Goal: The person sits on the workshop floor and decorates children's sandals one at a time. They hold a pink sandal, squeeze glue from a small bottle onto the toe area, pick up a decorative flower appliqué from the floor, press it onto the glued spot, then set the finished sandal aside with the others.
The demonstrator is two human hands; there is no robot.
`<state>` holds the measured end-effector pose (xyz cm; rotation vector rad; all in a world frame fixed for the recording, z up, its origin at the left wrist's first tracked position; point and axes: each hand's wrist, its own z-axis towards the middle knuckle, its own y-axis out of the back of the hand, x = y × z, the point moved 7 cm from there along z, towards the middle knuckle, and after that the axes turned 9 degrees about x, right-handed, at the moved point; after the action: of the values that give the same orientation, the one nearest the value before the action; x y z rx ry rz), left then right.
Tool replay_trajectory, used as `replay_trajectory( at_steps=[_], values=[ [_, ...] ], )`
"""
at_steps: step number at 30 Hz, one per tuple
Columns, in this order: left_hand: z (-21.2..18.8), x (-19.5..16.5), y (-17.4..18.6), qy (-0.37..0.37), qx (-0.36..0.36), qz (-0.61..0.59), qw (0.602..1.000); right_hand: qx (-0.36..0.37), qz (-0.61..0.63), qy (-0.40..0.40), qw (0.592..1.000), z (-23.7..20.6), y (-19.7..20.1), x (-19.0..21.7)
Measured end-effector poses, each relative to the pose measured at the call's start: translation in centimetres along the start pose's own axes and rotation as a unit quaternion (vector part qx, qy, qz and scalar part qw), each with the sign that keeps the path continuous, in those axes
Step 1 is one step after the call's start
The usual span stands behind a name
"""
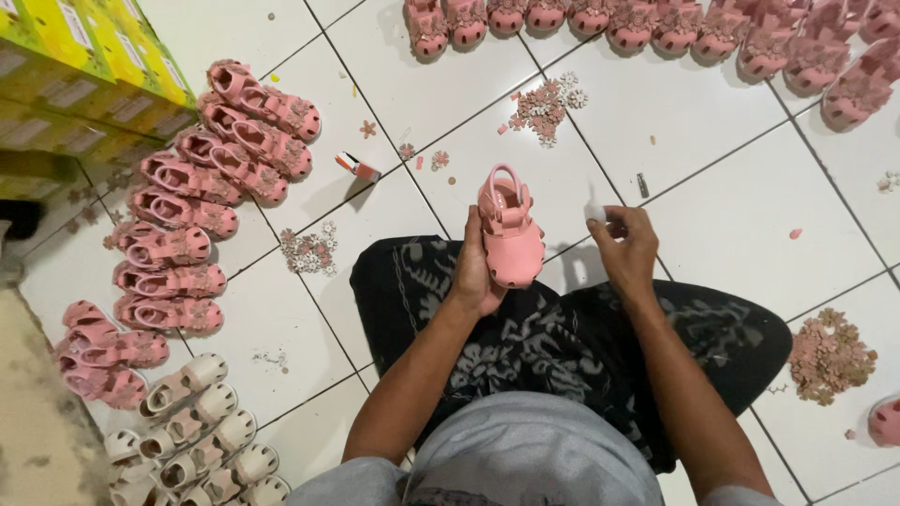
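Left hand (476,267) grips pink sandal (509,228) above lap, fingers hidden behind it. Right hand (626,245) pinches something small, blurred, can't identify. Sandal row (656,23) on floor (675,141) cut off at top.

My left hand (476,267) grips the pink sandal (509,230) at frame centre, my right hand (626,245) just beside it; bare tile between them, narrow. Open floor (712,178) to the right of centre, wide, only small specks on it. Upper centre: flower pile (546,106) sits in the way. Top edge blocked by a row of pink sandals (656,26). Left side blocked by a stacked pink sandal column (202,197), cream sandals (202,436) at lower left. Small flower heap (309,249) left of my knee, another pile (829,356) at lower right. Small red-white object (358,167) lies on the tile upper left of centre. Yellow-green boxes (84,66) close off the upper left corner.
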<state>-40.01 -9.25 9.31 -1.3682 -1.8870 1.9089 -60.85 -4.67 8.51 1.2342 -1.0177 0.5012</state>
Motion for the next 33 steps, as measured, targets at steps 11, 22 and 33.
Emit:
replay_trajectory(
  at_steps=[11,22,33],
  values=[
    [-0.2,-0.2,1.3,0.027,-0.051,0.005,0.998,0.01,-0.108,-0.001,0.994,4.4,-4.1,-2.2],
    [1.1,6.4,-5.7,0.138,0.06,0.072,0.986,-0.068,0.052,-0.08,0.993,-10.3,7.8,-3.6],
    [2.4,22.0,-15.4,0.314,0.184,0.089,0.927,-0.35,0.014,-0.323,0.879,-29.5,22.5,-19.6]
  ],
)
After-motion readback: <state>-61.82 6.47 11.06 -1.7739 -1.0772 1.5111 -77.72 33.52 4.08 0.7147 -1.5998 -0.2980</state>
